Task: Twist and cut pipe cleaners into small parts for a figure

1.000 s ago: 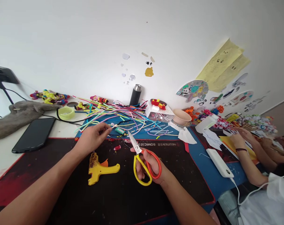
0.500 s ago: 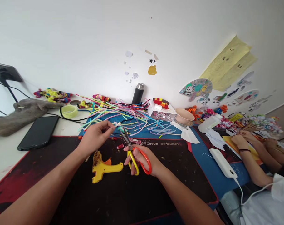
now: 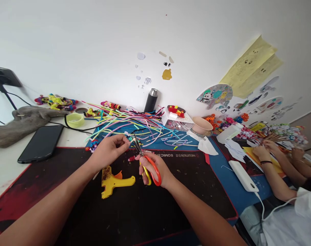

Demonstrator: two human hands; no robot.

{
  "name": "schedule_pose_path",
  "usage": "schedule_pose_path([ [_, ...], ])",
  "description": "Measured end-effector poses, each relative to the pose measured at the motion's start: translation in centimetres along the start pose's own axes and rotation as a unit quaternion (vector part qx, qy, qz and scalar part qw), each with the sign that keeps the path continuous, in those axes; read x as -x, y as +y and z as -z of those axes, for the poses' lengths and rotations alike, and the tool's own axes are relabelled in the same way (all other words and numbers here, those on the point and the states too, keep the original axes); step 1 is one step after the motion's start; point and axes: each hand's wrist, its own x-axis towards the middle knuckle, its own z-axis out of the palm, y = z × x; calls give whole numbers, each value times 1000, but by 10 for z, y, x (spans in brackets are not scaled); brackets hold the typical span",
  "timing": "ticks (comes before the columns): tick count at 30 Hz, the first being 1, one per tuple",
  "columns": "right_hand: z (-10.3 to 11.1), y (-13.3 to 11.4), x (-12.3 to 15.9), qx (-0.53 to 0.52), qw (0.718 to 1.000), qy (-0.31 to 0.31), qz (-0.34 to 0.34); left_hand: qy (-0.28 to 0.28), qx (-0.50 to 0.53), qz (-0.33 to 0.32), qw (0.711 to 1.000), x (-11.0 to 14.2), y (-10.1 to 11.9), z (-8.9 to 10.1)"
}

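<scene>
My left hand (image 3: 111,149) is closed in a pinch on a small white piece (image 3: 133,139), mostly hidden by the fingertips. The piece shows right beside the scissor blades; whether they touch it I cannot tell. In my right hand (image 3: 162,171) are scissors (image 3: 157,173) with one red and one yellow handle, points tilted away from me. A yellow glue gun (image 3: 117,183) with an orange trigger lies on the black mat (image 3: 135,218) below my hands. Close to my right fingers, a small dark-red glittery piece (image 3: 132,158) rests on the mat.
Coloured pipe cleaners (image 3: 124,119) lie heaped behind my hands, before a black flask (image 3: 151,100). At left are a phone (image 3: 40,144) and a yellow-green tape roll (image 3: 75,120). A bowl (image 3: 202,127), a white device (image 3: 244,176) and a co-worker's arms (image 3: 278,174) are at right.
My left hand has shifted slightly right, closer to the scissors. My right hand has risen a little, and the scissor handles have come closer together.
</scene>
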Motion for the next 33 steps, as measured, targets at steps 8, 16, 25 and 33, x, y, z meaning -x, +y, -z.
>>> schedule_pose_path([
  [8, 0, 5, -4, 8, 1000, 4, -10, -18, -2, 4, 1000, 0, -5, -2],
  [16, -2, 7, -6, 2, 1000, 12, -17, -40, 4, 10, 999, 0, -7, -3],
  [25, 0, 11, -7, -11, 1000, 19, -22, -54, -3, 13, 998, 0, -2, -5],
  [33, -3, 9, -6, -12, 999, 33, -26, -67, -4, 10, 998, 1, -2, -4],
])
